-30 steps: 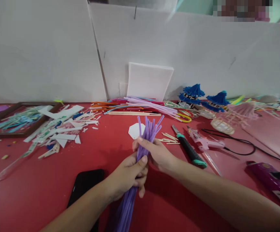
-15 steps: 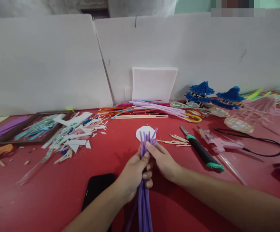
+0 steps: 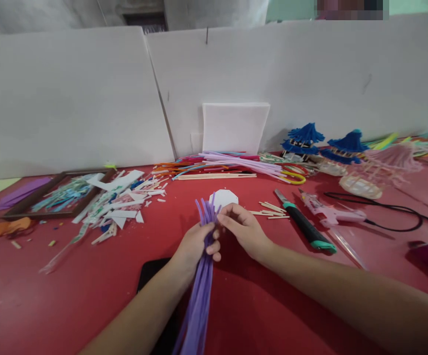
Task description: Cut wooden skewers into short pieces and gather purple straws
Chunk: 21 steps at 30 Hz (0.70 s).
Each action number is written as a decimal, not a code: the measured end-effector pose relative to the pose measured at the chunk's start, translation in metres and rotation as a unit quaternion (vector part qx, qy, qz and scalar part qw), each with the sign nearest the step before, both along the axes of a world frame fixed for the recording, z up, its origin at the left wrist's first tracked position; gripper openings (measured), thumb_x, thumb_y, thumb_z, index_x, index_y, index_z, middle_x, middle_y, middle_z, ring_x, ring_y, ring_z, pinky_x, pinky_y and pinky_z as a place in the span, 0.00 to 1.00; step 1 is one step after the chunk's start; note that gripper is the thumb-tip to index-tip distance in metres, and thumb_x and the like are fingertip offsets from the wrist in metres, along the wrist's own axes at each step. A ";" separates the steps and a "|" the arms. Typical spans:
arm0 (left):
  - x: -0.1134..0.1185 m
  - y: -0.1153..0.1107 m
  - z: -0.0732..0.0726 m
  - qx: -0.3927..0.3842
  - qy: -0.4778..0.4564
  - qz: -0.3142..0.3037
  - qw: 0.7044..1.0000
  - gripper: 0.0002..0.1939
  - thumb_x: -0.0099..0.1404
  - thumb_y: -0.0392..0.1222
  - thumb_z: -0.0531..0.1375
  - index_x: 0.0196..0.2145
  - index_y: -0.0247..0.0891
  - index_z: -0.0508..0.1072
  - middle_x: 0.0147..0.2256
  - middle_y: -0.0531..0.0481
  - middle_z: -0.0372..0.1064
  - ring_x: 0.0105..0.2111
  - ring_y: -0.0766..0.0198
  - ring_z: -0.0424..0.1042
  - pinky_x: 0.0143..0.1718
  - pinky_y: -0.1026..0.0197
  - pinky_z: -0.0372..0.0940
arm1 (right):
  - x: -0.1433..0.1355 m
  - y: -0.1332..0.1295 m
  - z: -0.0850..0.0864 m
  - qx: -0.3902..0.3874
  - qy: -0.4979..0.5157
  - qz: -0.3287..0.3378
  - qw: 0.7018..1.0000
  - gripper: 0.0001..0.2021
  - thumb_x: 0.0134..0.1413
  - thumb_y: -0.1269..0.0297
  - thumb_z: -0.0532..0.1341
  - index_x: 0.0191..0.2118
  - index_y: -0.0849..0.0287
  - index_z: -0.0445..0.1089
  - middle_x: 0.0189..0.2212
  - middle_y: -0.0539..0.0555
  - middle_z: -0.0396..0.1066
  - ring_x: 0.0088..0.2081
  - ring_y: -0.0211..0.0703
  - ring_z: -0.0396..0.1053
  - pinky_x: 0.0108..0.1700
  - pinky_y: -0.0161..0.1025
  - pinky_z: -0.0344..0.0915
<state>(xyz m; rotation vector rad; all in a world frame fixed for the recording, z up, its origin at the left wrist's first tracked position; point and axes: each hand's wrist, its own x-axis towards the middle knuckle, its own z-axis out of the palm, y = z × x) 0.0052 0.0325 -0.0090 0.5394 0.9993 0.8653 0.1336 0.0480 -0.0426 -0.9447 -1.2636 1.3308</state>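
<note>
My left hand (image 3: 195,246) is closed round a bundle of purple pipe cleaners (image 3: 199,296) near its upper end. The tips fan out above my thumb, and the long tails hang toward the bottom of the view. Beside the tips, my right hand (image 3: 245,229) pinches with thumb and forefinger at the end of one purple pipe cleaner; the exact contact is small and partly hidden. Just beyond the hands, a white octagonal card (image 3: 225,198) lies on the red table (image 3: 258,305), partly covered by the tips and my right fingers.
At right lie short wooden sticks (image 3: 273,211), a utility knife (image 3: 308,227) and a pink glue gun (image 3: 328,209). Blue-roofed models (image 3: 304,140) stand behind. Scraps (image 3: 125,199) and a brown frame (image 3: 66,215) are at left. A black phone (image 3: 152,271) lies under my left forearm.
The bundle and my left hand have shifted left and tilted. My right hand has moved from across the bundle to its right side, pinching at one tip. The view has shifted slightly.
</note>
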 end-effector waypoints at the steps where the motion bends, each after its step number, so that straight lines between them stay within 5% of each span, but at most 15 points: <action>1: 0.002 -0.002 -0.002 0.010 0.018 0.012 1.000 0.07 0.64 0.35 0.51 0.27 0.35 0.61 0.20 0.59 0.56 0.10 0.78 0.51 0.09 0.71 0.58 | 0.000 0.001 0.000 0.008 -0.015 -0.003 1.000 0.09 0.50 0.58 0.60 0.29 0.57 0.63 0.24 0.46 0.63 0.27 0.34 0.61 0.33 0.35 0.59; 5: 0.006 -0.008 -0.005 0.020 0.056 0.020 0.998 0.02 0.60 0.36 0.55 0.31 0.36 0.63 0.24 0.57 0.61 0.13 0.75 0.57 0.12 0.67 0.62 | 0.001 0.006 -0.003 0.035 -0.082 0.006 0.996 0.07 0.49 0.60 0.61 0.32 0.57 0.66 0.27 0.47 0.65 0.30 0.36 0.63 0.36 0.36 0.61; 12: 0.001 0.000 -0.003 0.003 0.004 0.037 0.999 0.02 0.62 0.32 0.52 0.32 0.36 0.63 0.23 0.57 0.60 0.14 0.76 0.56 0.11 0.74 0.54 | 0.000 0.011 -0.007 0.027 -0.091 0.011 0.995 0.10 0.51 0.60 0.59 0.39 0.56 0.71 0.27 0.49 0.70 0.34 0.39 0.67 0.41 0.40 0.63; 21: -0.013 0.011 0.013 -0.112 -0.091 -0.059 0.988 0.17 0.69 0.33 0.42 0.22 0.34 0.57 0.14 0.62 0.39 0.10 0.81 0.45 0.12 0.83 0.46 | -0.002 0.014 -0.008 0.005 -0.045 -0.020 0.999 0.11 0.49 0.60 0.60 0.38 0.54 0.74 0.34 0.51 0.74 0.38 0.41 0.69 0.44 0.40 0.63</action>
